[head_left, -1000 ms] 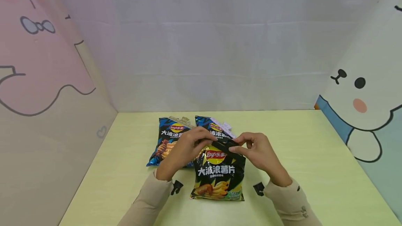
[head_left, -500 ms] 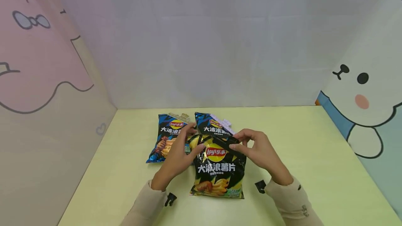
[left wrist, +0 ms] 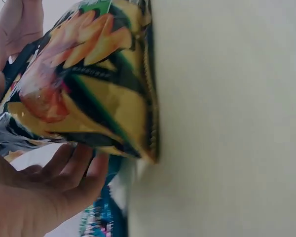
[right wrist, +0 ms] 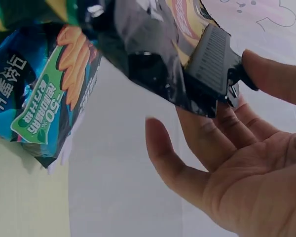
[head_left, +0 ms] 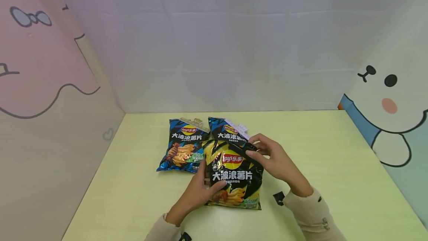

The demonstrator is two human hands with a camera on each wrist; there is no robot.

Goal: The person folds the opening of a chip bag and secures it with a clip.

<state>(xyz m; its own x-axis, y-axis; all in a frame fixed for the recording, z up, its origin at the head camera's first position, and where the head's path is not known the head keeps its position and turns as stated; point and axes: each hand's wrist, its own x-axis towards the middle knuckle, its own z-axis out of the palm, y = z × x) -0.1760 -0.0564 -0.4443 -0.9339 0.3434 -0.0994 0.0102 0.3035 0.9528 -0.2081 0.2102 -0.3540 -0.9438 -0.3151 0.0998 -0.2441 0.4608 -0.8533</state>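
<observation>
A black-and-yellow bag of chips (head_left: 234, 181) stands tilted in front of me, its printed face toward me. My left hand (head_left: 200, 189) grips its left side, thumb across the front and fingers behind; in the left wrist view, those fingers (left wrist: 86, 168) curl at the bag's edge. Along the folded top sits a black bag clip (right wrist: 209, 61). At its right end my right hand (head_left: 272, 157) pinches the clip, thumb on the lever and fingers behind. In the right wrist view the index finger stands off the bag.
Behind lie a blue bag of chips (head_left: 184, 148) with a beige clip (head_left: 196, 123) and another blue bag (head_left: 217, 125) with a white clip (head_left: 237, 129). The front bag partly covers both. A pale curtain (head_left: 234, 47) closes the table's back.
My left hand has let go of the top fold and moved down to the bag's left side. My right hand stays at the top right. The bag's left part now shows more yellow.
</observation>
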